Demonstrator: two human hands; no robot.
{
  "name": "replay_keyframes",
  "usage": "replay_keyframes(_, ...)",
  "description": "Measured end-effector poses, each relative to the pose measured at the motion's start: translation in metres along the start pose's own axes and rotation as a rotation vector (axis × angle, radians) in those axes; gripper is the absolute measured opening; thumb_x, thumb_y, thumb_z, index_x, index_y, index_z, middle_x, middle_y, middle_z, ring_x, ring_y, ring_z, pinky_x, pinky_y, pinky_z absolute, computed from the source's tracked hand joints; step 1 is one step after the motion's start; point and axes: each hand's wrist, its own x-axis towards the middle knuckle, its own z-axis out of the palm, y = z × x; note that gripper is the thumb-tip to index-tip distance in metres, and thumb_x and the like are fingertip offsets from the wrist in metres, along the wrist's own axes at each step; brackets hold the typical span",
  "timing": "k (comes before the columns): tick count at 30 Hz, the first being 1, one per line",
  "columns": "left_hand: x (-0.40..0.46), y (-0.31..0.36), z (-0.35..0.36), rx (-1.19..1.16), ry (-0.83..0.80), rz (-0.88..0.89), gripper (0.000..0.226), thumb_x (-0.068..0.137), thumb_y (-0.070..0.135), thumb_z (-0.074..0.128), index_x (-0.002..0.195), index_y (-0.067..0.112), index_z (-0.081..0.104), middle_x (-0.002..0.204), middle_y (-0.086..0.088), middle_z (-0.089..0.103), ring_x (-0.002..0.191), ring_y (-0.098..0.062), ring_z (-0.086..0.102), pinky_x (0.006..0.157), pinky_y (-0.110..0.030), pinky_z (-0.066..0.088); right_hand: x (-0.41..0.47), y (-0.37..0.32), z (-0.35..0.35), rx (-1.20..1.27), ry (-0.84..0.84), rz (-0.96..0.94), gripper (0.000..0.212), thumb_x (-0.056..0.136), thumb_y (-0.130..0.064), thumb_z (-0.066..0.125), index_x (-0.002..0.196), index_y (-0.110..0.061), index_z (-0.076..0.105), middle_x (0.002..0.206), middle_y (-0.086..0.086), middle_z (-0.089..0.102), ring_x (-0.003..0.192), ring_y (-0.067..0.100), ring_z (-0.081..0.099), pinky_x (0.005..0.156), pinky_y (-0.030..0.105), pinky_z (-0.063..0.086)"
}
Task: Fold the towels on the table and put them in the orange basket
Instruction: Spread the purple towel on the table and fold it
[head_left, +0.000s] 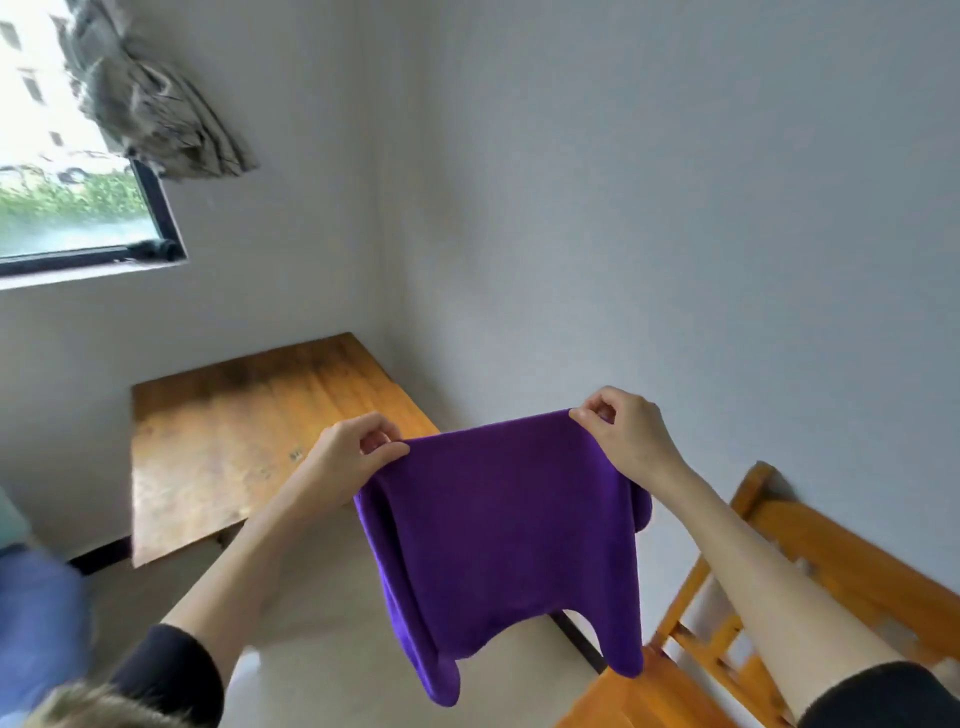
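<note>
A purple towel (504, 530) hangs in the air in front of me, held up by its top edge. My left hand (353, 452) pinches the upper left corner between thumb and fingers. My right hand (623, 431) pinches the upper right corner the same way. The towel is doubled over at the top edge and its lower corners dangle free above the floor. The wooden table (234, 447) stands behind and to the left of the towel, in the corner of the room. No orange basket shows in this view.
A wooden chair (779, 582) stands at the lower right against the wall. A window (67, 197) with a bunched grey curtain (150, 98) is at the upper left. Blue fabric (36, 613) lies blurred at the left edge. Pale floor lies below the towel.
</note>
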Motion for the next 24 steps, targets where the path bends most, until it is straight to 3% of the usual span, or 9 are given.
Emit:
replay_keyframes(4, -0.007, -0.064, -0.062, 0.060, 0.007, -0.102, 0.021, 0.086, 0.013, 0.064, 0.075, 0.030, 0.058, 0.077, 0.005, 0.060, 0.069, -0.015, 0.053, 0.062, -0.021, 0.041, 0.033, -0.052, 0.074, 0.013, -0.073, -0.081, 0.022, 0.087, -0.023, 0.063, 0.068, -0.021, 0.055, 0.061, -0.012, 0.051, 0.060, 0.003, 0.048, 0.055, 0.006, 0.037)
replay_keyframes(9, -0.012, -0.134, -0.125, 0.076, 0.086, -0.221, 0.025, 0.084, 0.019, 0.068, 0.068, 0.032, 0.054, 0.069, 0.008, 0.056, 0.063, -0.005, 0.049, 0.060, -0.019, 0.038, 0.069, -0.102, 0.159, 0.020, -0.153, -0.154, 0.021, 0.087, -0.023, 0.065, 0.067, -0.020, 0.056, 0.062, -0.011, 0.054, 0.061, 0.002, 0.050, 0.055, 0.006, 0.037)
replay_keyframes(17, -0.006, -0.226, -0.187, 0.196, 0.136, -0.329, 0.018, 0.089, 0.009, 0.058, 0.079, 0.024, 0.056, 0.076, 0.008, 0.056, 0.072, -0.011, 0.049, 0.065, -0.017, 0.034, 0.117, -0.144, 0.270, -0.065, -0.303, -0.287, 0.012, 0.092, -0.016, 0.053, 0.082, -0.012, 0.059, 0.087, 0.000, 0.055, 0.078, 0.015, 0.049, 0.071, 0.024, 0.034)
replay_keyframes(21, 0.011, -0.261, -0.196, 0.191, 0.197, -0.411, 0.023, 0.088, 0.024, 0.064, 0.069, 0.030, 0.053, 0.065, 0.009, 0.054, 0.060, -0.003, 0.047, 0.056, -0.009, 0.037, 0.155, -0.150, 0.305, -0.091, -0.334, -0.325, 0.012, 0.092, -0.015, 0.051, 0.082, -0.014, 0.057, 0.087, -0.001, 0.053, 0.079, 0.015, 0.049, 0.073, 0.025, 0.035)
replay_keyframes(24, 0.031, -0.282, -0.199, 0.184, 0.228, -0.448, 0.023, 0.085, 0.030, 0.067, 0.066, 0.031, 0.053, 0.060, 0.011, 0.052, 0.054, -0.003, 0.044, 0.053, -0.014, 0.037, 0.187, -0.148, 0.329, -0.065, -0.312, -0.329, 0.012, 0.091, -0.018, 0.053, 0.081, -0.016, 0.058, 0.086, -0.002, 0.055, 0.079, 0.014, 0.050, 0.073, 0.025, 0.035)
